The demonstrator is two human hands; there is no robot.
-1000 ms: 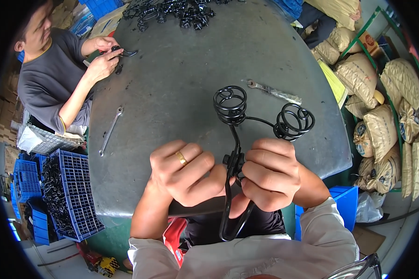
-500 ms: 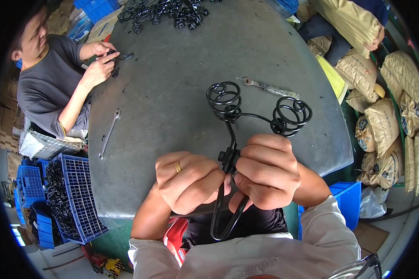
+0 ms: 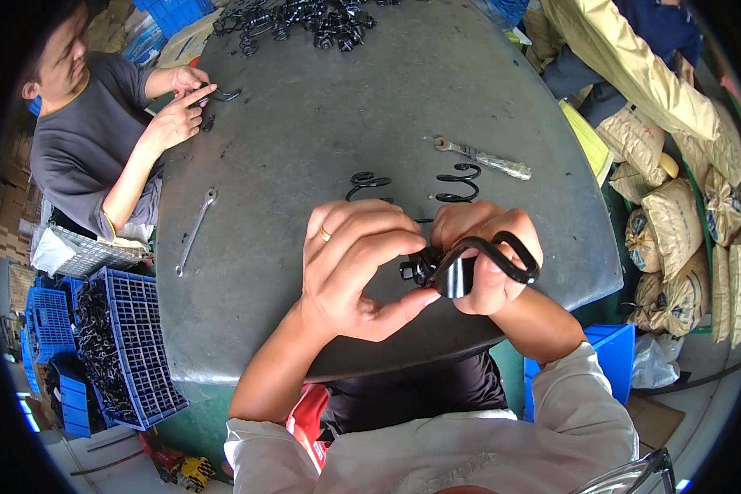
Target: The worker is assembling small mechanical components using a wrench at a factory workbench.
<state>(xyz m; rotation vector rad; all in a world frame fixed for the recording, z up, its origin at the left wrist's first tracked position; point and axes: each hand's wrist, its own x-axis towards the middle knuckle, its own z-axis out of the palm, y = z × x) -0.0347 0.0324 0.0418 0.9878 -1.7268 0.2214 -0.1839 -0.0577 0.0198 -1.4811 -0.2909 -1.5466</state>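
A black bent-wire piece with two spring coils (image 3: 459,183) is tilted over the table's near part, coils pointing away from me. My right hand (image 3: 490,247) is closed round its middle, and its curved black loop (image 3: 519,259) sticks out over those fingers. My left hand (image 3: 358,272) curls in a C shape, with thumb and forefinger tips at either side of the black clamp with a bolt (image 3: 416,268). The nut end shows in the gap between them. Part of the wire between coils and clamp is hidden behind my hands.
On the dark table (image 3: 305,165) lie a wrench (image 3: 196,232) at left, another wrench (image 3: 482,158) beyond my hands, and a heap of black parts (image 3: 305,23) far off. A co-worker's hands (image 3: 181,107) hold a black part. Blue crates (image 3: 144,346) stand left, sacks (image 3: 675,222) right.
The wire piece has been tipped, its loop swinging up from below my hands to the right and its coils dropping lower. My left thumb and forefinger have spread around the clamp.
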